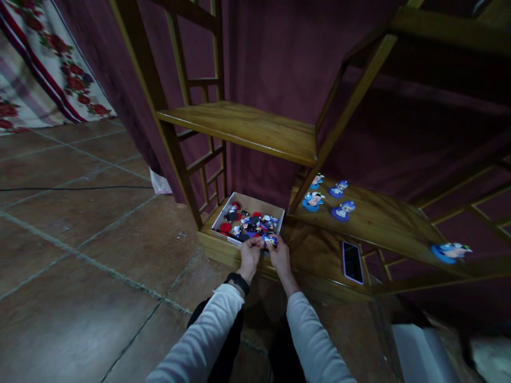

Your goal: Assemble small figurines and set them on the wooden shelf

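A small purple-and-white figurine [270, 240] is held between both hands, just over the front edge of a shallow cardboard box [255, 201]. My left hand [250, 254], with a black band at the wrist, pinches it from the left. From the right, the fingers of my right hand [281, 256] close on it too. Inside the box lies a jumble of small figurine pieces [255, 223] in purple, white, black and red, with some round red and dark discs. The figurine's lower part is hidden by my fingers.
On the wooden shelf [375, 218] to the right stand several figurines on round bases, such as a purple one [342, 210] and a blue one [313, 201]. Another figurine [450, 252] is near its right end. A phone [352, 262] lies lower down. An upper shelf [243, 127] overhangs the box.
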Demonstrator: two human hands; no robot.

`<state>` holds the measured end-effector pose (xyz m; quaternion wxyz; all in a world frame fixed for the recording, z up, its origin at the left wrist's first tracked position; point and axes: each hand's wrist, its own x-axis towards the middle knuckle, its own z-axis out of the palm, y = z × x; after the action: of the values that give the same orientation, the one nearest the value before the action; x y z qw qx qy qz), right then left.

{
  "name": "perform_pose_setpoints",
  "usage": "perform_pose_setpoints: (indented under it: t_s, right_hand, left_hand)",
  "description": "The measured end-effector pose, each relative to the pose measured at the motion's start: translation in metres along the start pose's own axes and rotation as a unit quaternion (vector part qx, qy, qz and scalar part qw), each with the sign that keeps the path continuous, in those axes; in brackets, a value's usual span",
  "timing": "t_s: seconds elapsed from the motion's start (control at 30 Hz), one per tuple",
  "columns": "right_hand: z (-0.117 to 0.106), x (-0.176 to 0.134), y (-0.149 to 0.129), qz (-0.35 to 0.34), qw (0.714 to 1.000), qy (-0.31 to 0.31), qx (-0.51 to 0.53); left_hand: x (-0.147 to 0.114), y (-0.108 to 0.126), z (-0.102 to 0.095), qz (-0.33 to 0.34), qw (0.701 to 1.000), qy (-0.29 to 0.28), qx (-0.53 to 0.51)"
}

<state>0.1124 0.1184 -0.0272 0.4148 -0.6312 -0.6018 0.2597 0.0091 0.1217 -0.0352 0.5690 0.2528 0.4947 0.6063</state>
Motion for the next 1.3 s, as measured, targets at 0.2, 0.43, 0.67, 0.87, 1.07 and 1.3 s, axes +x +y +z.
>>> perform_pose_setpoints:
  t_s: [0.2,0.43,0.67,0.87,1.07,1.3]
  right_hand:
    - [0.002,-0.003,0.000,-0.008,1.000,-0.002,0.002]
    - [-0.001,-0.023,-0.001,-0.060,0.994,0.021,0.085]
    - [-0.015,-0.060,-0.003,0.048,0.973,-0.015,0.224]
    - [-0.030,-0.086,-0.010,0.157,0.873,-0.074,0.456]
    - [-0.038,-0.109,-0.008,0.193,0.864,-0.034,0.464]
    - [-0.047,-0.123,-0.007,0.194,0.868,0.018,0.458]
  left_hand:
    - [0.000,-0.005,0.002,0.029,0.998,0.025,0.043]
    - [-0.001,-0.001,0.001,-0.007,0.997,0.072,0.015]
    - [-0.037,0.020,-0.010,-0.139,0.983,0.063,-0.101]
    - [-0.073,0.020,-0.014,-0.148,0.987,-0.010,-0.060]
    - [-0.098,0.009,-0.018,-0.057,0.993,-0.081,0.061]
    - [-0.121,0.017,-0.021,0.152,0.901,-0.140,0.381]
